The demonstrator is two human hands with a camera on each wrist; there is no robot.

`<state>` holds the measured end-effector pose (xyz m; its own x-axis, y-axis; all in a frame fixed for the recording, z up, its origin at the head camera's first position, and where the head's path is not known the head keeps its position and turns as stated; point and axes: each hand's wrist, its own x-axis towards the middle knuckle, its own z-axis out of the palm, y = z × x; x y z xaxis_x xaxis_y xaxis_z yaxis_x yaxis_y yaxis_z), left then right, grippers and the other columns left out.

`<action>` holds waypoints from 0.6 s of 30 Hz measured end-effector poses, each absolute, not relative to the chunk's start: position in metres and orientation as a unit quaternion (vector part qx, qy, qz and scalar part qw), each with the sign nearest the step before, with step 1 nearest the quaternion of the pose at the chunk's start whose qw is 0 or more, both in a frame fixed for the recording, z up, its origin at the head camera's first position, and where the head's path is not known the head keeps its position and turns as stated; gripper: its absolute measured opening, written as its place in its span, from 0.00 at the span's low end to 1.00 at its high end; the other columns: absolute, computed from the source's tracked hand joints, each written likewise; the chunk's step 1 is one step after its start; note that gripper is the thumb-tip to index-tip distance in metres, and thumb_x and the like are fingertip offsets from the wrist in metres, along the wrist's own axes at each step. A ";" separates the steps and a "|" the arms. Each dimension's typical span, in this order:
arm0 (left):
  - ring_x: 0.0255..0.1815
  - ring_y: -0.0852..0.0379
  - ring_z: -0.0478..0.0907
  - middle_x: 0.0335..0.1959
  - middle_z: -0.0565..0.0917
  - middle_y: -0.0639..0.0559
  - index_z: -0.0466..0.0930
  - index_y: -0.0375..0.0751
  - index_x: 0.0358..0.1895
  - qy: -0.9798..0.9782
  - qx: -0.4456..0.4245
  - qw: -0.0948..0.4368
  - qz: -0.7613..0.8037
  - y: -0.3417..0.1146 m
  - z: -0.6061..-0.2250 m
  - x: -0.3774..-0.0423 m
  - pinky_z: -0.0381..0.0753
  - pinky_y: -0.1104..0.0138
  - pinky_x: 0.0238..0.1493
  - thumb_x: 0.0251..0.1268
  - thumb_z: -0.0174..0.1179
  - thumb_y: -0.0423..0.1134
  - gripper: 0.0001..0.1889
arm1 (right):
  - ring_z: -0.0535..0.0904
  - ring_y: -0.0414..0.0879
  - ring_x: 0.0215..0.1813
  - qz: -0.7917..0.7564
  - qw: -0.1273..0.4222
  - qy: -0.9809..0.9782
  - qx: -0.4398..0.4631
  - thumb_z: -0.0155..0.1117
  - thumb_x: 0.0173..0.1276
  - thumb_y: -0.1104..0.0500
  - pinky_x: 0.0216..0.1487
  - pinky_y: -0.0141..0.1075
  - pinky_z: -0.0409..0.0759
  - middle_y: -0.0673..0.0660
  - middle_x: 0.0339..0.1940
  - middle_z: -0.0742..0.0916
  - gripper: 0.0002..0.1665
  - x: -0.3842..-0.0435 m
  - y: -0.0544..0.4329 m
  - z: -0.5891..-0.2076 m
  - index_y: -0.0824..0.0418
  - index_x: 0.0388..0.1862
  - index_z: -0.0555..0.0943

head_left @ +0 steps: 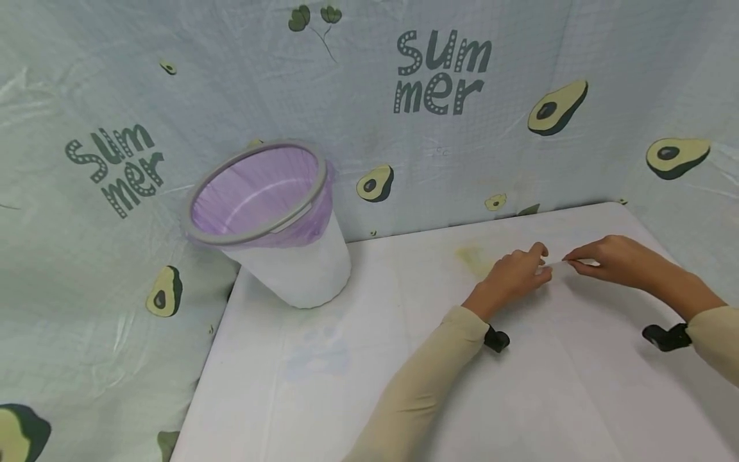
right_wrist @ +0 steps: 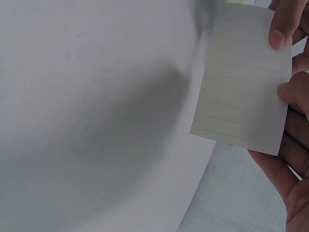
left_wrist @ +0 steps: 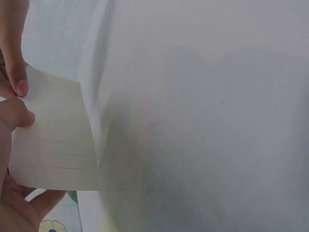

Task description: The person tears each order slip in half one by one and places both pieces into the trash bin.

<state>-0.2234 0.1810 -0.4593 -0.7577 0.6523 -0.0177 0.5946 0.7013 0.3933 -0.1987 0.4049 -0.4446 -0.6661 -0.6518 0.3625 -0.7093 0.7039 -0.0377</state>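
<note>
A small off-white sheet of paper with thin printed lines (left_wrist: 58, 140) is held between both hands above the white table, at the right side of the head view. The left hand (head_left: 516, 274) grips one end, its thumb (left_wrist: 21, 116) on the lined face and other fingers behind. Close by, the right hand (head_left: 620, 262) pinches the same edge between thumb and fingers. In the right wrist view the paper (right_wrist: 241, 82) spreads flat, its lines running across it. From the head camera it shows nearly edge-on, as a thin pale strip between the fingertips.
A white bin (head_left: 300, 276) with a purple liner (head_left: 260, 186) and a grey rim ring stands at the table's back left. Pale cloth printed with avocados and "summer" (head_left: 441, 70) hangs behind and beside the white table (head_left: 323, 410). A yellowish mark (head_left: 475, 260) lies near the left hand.
</note>
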 end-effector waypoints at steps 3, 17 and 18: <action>0.41 0.73 0.80 0.53 0.86 0.65 0.78 0.53 0.65 0.905 0.360 0.081 0.212 0.176 -0.458 -0.226 0.73 0.82 0.42 0.82 0.51 0.49 0.17 | 0.82 0.34 0.24 0.096 0.170 -0.902 0.385 0.82 0.43 0.70 0.26 0.32 0.81 0.49 0.27 0.90 0.16 -0.199 0.400 -0.441 0.60 0.34 0.91; 0.47 0.73 0.79 0.52 0.87 0.58 0.81 0.46 0.61 0.862 0.374 0.087 0.330 0.148 -0.443 -0.234 0.72 0.83 0.47 0.82 0.49 0.48 0.18 | 0.82 0.33 0.25 0.136 0.202 -0.891 0.383 0.82 0.44 0.69 0.26 0.27 0.79 0.49 0.28 0.91 0.16 -0.205 0.380 -0.422 0.58 0.33 0.91; 0.48 0.73 0.80 0.53 0.87 0.58 0.80 0.46 0.61 0.861 0.368 0.092 0.339 0.147 -0.442 -0.234 0.73 0.83 0.48 0.82 0.49 0.49 0.17 | 0.81 0.32 0.25 0.140 0.205 -0.890 0.382 0.82 0.43 0.69 0.27 0.26 0.78 0.49 0.28 0.91 0.16 -0.205 0.379 -0.421 0.58 0.33 0.91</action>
<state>-0.2343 0.1469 -0.4422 -0.7122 0.6961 0.0902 0.5707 0.4995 0.6517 -0.2047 0.3789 -0.4212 -0.6248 -0.6224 0.4715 -0.7371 0.6693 -0.0931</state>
